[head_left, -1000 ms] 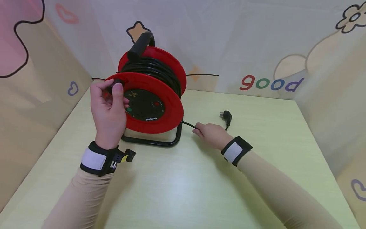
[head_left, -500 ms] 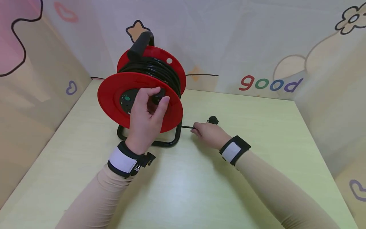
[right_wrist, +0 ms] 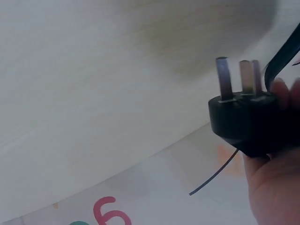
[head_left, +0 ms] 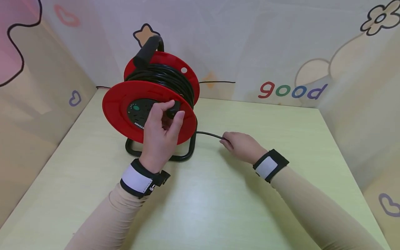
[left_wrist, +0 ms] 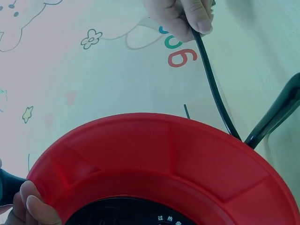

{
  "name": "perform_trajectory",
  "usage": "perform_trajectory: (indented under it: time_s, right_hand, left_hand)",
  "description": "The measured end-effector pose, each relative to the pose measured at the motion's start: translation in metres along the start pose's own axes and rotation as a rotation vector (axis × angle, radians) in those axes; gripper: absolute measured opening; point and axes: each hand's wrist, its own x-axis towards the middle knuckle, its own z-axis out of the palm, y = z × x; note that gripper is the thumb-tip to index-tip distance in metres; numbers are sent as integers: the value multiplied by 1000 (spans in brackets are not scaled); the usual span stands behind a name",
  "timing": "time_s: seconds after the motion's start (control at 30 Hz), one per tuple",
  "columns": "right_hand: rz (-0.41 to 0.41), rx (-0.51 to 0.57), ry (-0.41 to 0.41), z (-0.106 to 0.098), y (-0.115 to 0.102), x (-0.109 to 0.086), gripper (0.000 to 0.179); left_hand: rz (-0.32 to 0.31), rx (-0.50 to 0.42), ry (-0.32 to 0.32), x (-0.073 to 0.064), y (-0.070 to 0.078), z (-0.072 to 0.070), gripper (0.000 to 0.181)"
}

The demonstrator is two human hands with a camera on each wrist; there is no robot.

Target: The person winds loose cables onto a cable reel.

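A cable reel with red discs [head_left: 117,111] stands on the table, black cable [head_left: 162,74] wound between them. My left hand [head_left: 158,139] pinches the black winding knob [head_left: 173,110] at the right of the front disc. From the reel's lower right a stretch of cable [head_left: 208,134] runs to my right hand [head_left: 245,147], which pinches it between thumb and fingers. In the right wrist view, a black three-pin plug [right_wrist: 239,119] sits beside the right hand's fingers; the head view hides it behind that hand.
The reel has a black carrying handle [head_left: 147,53] on top and a black tubular stand [head_left: 182,158] beneath. The pale table [head_left: 200,201] meets a printed cloth backdrop [head_left: 250,52] behind and at both sides. A thin dark line [head_left: 218,82] shows on the backdrop.
My left hand has moved with the knob from the disc's upper left to its right side, turning the reel. The right hand shifted left slightly, then right along with the cable; the plug went out of head view.
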Motion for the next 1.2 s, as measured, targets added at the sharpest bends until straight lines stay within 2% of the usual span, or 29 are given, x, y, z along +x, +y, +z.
perform_trajectory:
  time_s: [0.23, 0.37, 0.47, 0.53, 0.6, 0.7, 0.83, 0.9, 0.97, 1.03, 1.1, 1.2]
  right_hand:
    - [21, 113, -52, 0, 4, 3, 15]
    - [75, 220, -96, 2, 3, 5, 14]
    - [129, 351, -123, 2, -1, 8, 21]
    - [160, 486, -146, -1, -8, 12, 27]
    - [205, 671, -190, -4, -16, 18, 33]
    - [289, 1049, -300, -8, -30, 32, 37]
    - [471, 1582, -418, -11, -49, 57, 28]
    - [519, 1761, -431, -11, -56, 69, 20]
    - [506, 1858, -434, -10, -63, 79, 18]
    - [464, 1910, -421, -9, -69, 86, 19]
    - [417, 1934, -399, -9, -75, 91, 21]
    - [410, 1975, -360, -8, -81, 94, 22]
  left_hand:
    - [-10, 21, -56, -5, 1, 2, 40]
    - [-17, 40, -95, -12, -1, 6, 39]
    - [-25, 70, -139, -19, -6, 11, 38]
    - [-49, 97, -176, -26, -10, 15, 39]
    - [-88, 123, -218, -34, -15, 18, 39]
    - [-160, 153, -288, -47, -25, 23, 39]
    - [-242, 206, -359, -62, -40, 21, 39]
    - [-287, 224, -385, -68, -46, 18, 39]
    - [-325, 231, -396, -73, -52, 14, 38]
    - [-352, 228, -399, -77, -56, 9, 36]
    - [-360, 227, -400, -79, -61, 3, 35]
    - [-355, 224, -400, -80, -65, -3, 34]
